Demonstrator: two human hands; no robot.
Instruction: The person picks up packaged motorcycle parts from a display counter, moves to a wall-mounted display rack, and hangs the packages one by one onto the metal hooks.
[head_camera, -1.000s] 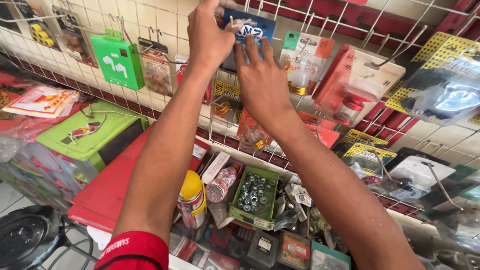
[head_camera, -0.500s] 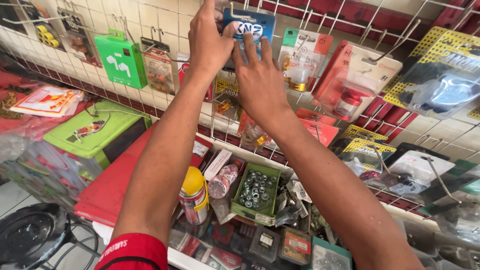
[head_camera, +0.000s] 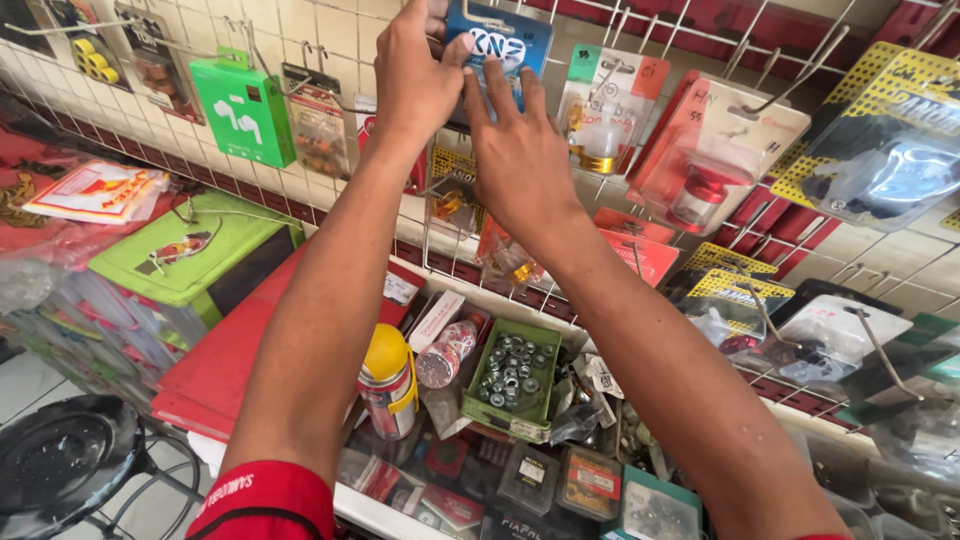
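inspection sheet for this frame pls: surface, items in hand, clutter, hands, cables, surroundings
Surface: white wire grid wall with hooks; a counter below, crowded.
Items in hand: blue carded packet, high on the grid, both hands on it.
Clutter: green box and red blister pack hanging; green tray of nuts, yellow-capped spray can and small packets on the counter.
Hands: left hand grips the packet's left edge; right hand lies flat, fingers spread on its lower part.
Cables: nothing seen.
Surroundings: black stool at lower left; green-lidded box on stacked clear bins.
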